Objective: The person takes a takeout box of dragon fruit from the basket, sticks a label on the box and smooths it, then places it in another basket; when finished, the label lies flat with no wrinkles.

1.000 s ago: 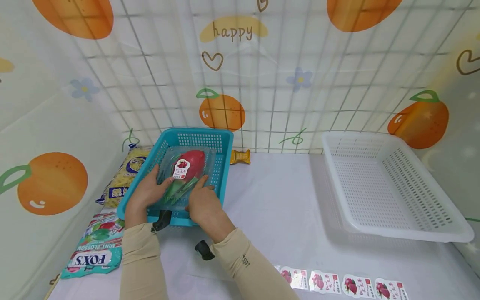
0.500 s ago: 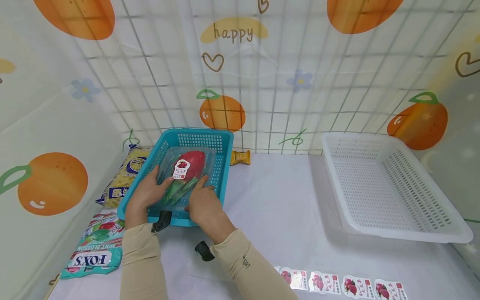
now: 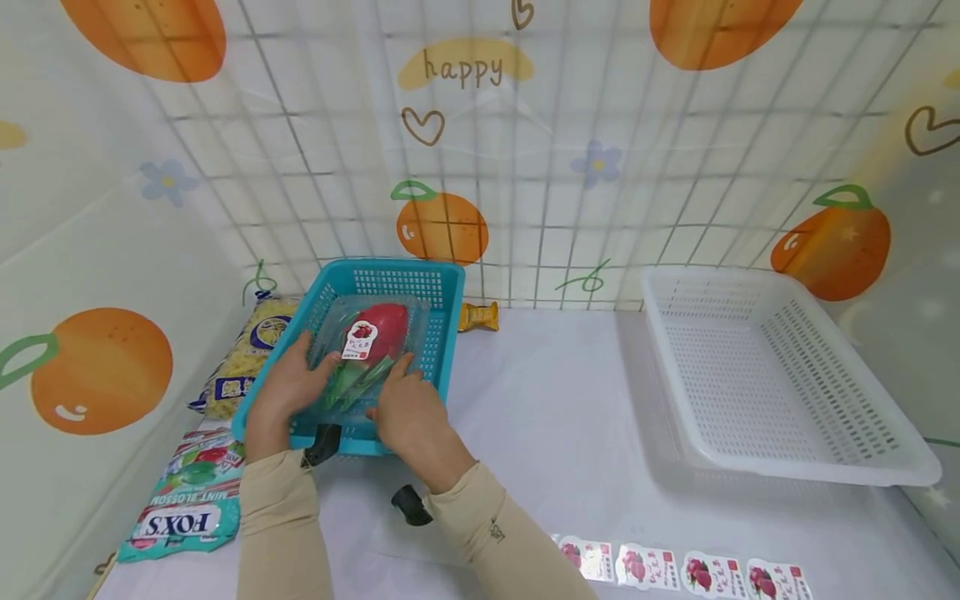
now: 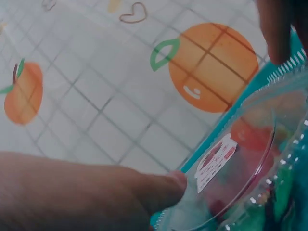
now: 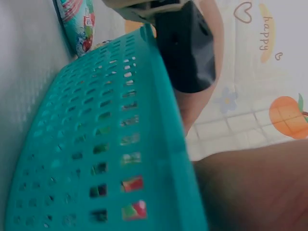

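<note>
A clear plastic box (image 3: 337, 333) lies inside a turquoise basket (image 3: 454, 342). Through its lid shows a red fruit with green leafy ends, seemingly a dragon fruit (image 3: 388, 332). A white sticker (image 3: 360, 340) with a printed fruit is on the lid. My left hand (image 3: 288, 387) holds the box's left side, its thumb on the lid just below the sticker. In the left wrist view that thumb lies straight beside the lid's edge. From the right, my right hand (image 3: 412, 417) holds the box with the index finger laid on the lid. Its lower fingers are partly hidden.
Left of the basket lie a yellow bag (image 3: 247, 358) and a teal FOX'S candy bag (image 3: 183, 508). A small gold packet (image 3: 480, 316) sits behind it. A white basket (image 3: 750, 392) stands at right. Several fruit stickers (image 3: 648, 567) line the front of the table.
Both hands stay at the box and the sticker keeps its place. The whole head view has shifted very slightly.
</note>
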Demonstrator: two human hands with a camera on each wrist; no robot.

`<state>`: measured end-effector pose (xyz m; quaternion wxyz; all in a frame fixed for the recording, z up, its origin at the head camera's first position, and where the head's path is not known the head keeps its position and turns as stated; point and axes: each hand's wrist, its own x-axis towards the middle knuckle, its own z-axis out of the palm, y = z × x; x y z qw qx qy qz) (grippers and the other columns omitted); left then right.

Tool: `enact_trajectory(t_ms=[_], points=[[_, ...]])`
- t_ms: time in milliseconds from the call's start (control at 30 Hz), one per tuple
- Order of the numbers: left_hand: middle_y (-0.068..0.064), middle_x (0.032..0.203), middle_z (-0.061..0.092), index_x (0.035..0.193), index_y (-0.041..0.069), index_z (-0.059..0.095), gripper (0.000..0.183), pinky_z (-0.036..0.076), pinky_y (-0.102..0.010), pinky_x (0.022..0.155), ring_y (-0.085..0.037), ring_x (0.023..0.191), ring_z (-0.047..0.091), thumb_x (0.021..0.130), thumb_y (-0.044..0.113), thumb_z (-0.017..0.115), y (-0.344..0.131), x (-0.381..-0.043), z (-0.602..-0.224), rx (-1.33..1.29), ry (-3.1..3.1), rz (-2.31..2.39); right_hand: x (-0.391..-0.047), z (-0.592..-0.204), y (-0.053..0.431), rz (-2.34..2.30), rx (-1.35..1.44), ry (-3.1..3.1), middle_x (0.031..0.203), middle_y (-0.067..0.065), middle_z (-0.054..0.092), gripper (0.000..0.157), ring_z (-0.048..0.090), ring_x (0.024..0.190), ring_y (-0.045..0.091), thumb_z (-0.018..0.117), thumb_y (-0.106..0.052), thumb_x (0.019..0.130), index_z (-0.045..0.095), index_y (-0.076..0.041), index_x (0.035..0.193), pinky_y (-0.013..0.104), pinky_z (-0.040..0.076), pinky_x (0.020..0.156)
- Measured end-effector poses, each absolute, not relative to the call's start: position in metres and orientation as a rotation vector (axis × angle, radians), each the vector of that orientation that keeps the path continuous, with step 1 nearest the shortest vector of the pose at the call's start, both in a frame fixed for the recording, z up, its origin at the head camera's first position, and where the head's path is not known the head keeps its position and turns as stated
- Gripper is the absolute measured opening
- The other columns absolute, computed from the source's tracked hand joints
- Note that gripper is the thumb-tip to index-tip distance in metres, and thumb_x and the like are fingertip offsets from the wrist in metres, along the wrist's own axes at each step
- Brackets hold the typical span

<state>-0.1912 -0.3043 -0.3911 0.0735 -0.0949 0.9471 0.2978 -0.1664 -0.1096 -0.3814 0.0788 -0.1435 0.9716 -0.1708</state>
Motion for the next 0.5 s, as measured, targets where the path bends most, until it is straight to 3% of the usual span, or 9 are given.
enact_trajectory(t_ms=[133, 233, 500], points=[[-0.038, 0.164, 0.008, 0.159, -0.01, -0.001, 0.085, 0.021, -0.07, 0.118, -0.059, 0.149, 0.014, 0.109, 0.044, 0.04, -0.298, -0.188, -0.384, -0.239, 2.905, 0.851, -0.166, -0.374, -0.096, -0.689, -0.505, 2.94, 0.12, 0.017, 0.071, 0.077, 0.076, 0.098, 0.027, 0.07, -0.045, 0.095, 0.045, 0.006, 0.146, 0.035, 0.063, 0.077], [-0.038, 0.163, 0.012, 0.158, -0.012, 0.004, 0.082, 0.021, -0.07, 0.118, -0.058, 0.149, 0.016, 0.108, 0.038, 0.045, -0.287, -0.185, -0.374, -0.203, 2.972, 0.816, -0.169, -0.371, -0.083, -0.823, -0.566, 2.983, 0.124, 0.017, 0.069, 0.065, 0.075, 0.101, 0.029, 0.07, -0.042, 0.096, 0.053, 0.004, 0.139, 0.038, 0.063, 0.081], [-0.035, 0.162, 0.022, 0.157, -0.012, 0.016, 0.075, 0.024, -0.067, 0.12, -0.053, 0.15, 0.022, 0.106, 0.027, 0.052, -0.235, -0.172, -0.344, 0.006, 3.134, 0.747, -0.184, -0.367, -0.035, -0.962, -0.492, 3.077, 0.139, 0.019, 0.063, 0.067, 0.069, 0.116, 0.033, 0.066, -0.045, 0.098, 0.052, 0.001, 0.144, 0.044, 0.059, 0.094]])
